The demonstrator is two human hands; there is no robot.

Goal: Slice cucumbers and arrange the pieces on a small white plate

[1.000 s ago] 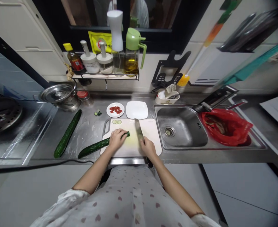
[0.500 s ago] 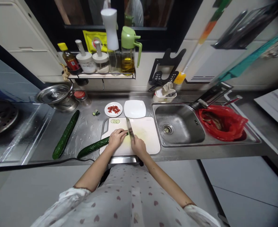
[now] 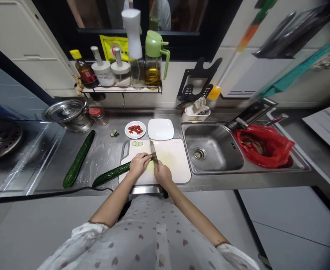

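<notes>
My left hand point(image 3: 138, 164) is closed over the right end of a cucumber point(image 3: 111, 175), whose other end reaches past the left edge of the white cutting board point(image 3: 174, 170). In my right hand point(image 3: 163, 174) is a kitchen knife point(image 3: 153, 150), its blade pointing away from me and standing at the cucumber's cut end, close to my left fingertips. Whether the edge has entered the cucumber I cannot tell. A few thin cucumber slices point(image 3: 137, 143) lie at the board's upper left. Beyond the board are a plate of chopped red pieces point(image 3: 135, 129) and a bare white plate point(image 3: 160, 129).
A second cucumber point(image 3: 78, 159) lies on the counter at left, with small cucumber scraps point(image 3: 114, 133) nearby. The sink point(image 3: 212, 150) and a red plastic bag point(image 3: 264, 146) are on the right. A lidded pot point(image 3: 67, 115) stands behind left, below a condiment shelf point(image 3: 122, 90).
The knife has shifted slightly left, toward my left fingertips, and my right hand moved with it. My left hand keeps its hold on the cucumber.
</notes>
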